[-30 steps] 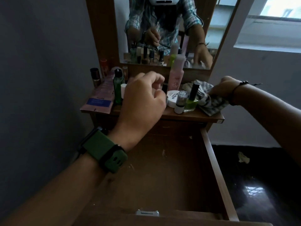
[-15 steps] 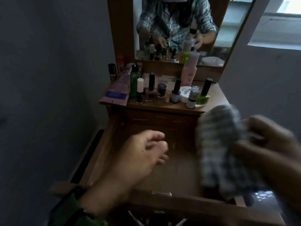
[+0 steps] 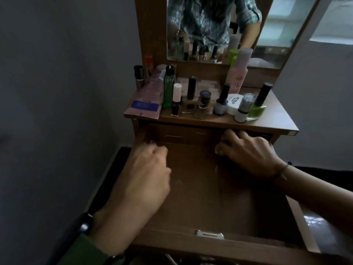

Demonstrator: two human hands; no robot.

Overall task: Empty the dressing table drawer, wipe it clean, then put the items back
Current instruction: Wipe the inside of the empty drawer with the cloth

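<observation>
The drawer (image 3: 200, 197) of the dressing table (image 3: 277, 121) is pulled out toward the viewer, its wooden floor bare and marked with faint scratches. The left hand (image 3: 141, 180) is inside it on the left, blurred, with the fingers curled at the far left corner; whether they pinch anything cannot be told. The right hand (image 3: 248, 152) is at the far right of the drawer, under the table top's edge, knuckles up and fingers bent and close together; what they hold, if anything, cannot be told. On the table top stand the removed items: a green bottle (image 3: 169, 88), several nail polish bottles including a lime green one (image 3: 257, 106), a white round jar (image 3: 234, 104), a pink bottle (image 3: 237, 73) and a pink packet (image 3: 147, 100) on the left edge. A mirror (image 3: 219, 29) rises behind them.
</observation>
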